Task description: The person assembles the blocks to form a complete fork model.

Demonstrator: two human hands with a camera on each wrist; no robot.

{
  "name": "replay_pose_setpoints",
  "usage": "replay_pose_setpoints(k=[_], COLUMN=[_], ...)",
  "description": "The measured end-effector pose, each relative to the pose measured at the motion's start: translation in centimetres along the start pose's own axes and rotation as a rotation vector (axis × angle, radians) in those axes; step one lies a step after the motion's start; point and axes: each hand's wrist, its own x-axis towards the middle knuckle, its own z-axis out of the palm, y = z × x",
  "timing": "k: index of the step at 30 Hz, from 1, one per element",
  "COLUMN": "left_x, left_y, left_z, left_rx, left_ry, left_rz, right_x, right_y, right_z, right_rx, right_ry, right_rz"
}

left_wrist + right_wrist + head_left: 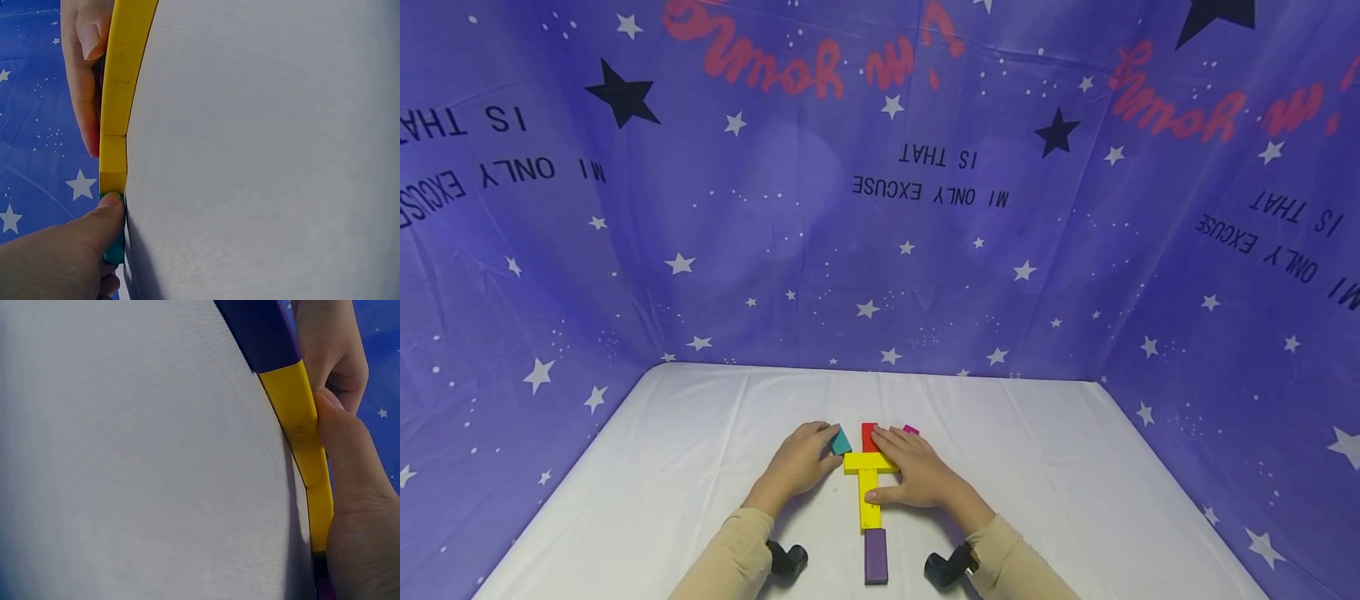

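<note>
In the head view, a row of toy blocks lies on the white table. A red block (869,437) is at the far end, then a crosswise yellow block (859,463), a lengthwise yellow block (869,517) and a purple block (876,557). My left hand (797,462) pinches a teal triangular block (841,442) beside the crosswise block's left end; the left wrist view shows the thumb against the teal block (114,250). Spread over the yellow and red blocks is my right hand (921,475), its thumb on the lengthwise block. A magenta block (911,430) is mostly hidden behind its fingers.
A white cloth covers the table (1015,450). Purple star-patterned curtain (865,275) hangs at the back and both sides. Black wrist devices (787,562) show by both sleeves near the front.
</note>
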Motion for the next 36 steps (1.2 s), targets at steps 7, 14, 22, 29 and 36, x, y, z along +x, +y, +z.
replay_pose_setpoints(k=[7, 14, 22, 29, 36], left_x=[-0.11, -0.18, -0.10, -0.03, -0.01], left_y=[0.03, 0.03, 0.05, 0.09, 0.09], left_z=[-0.12, -0.22, -0.06, 0.07, 0.08], left_rx=[0.002, 0.005, 0.005, 0.016, 0.015], left_ry=[-0.008, -0.009, -0.010, 0.004, 0.002], left_rz=[-0.005, -0.004, -0.011, -0.003, -0.003], right_x=[-0.02, -0.02, 0.03, 0.03, 0.05], right_y=[0.05, 0.12, 0.11, 0.07, 0.11], right_z=[0.07, 0.15, 0.24, 0.25, 0.26], right_rx=[0.005, 0.007, 0.008, 0.007, 0.001], right_ry=[0.002, 0.002, 0.007, 0.006, 0.014], right_rz=[0.005, 0.009, 0.003, 0.009, 0.003])
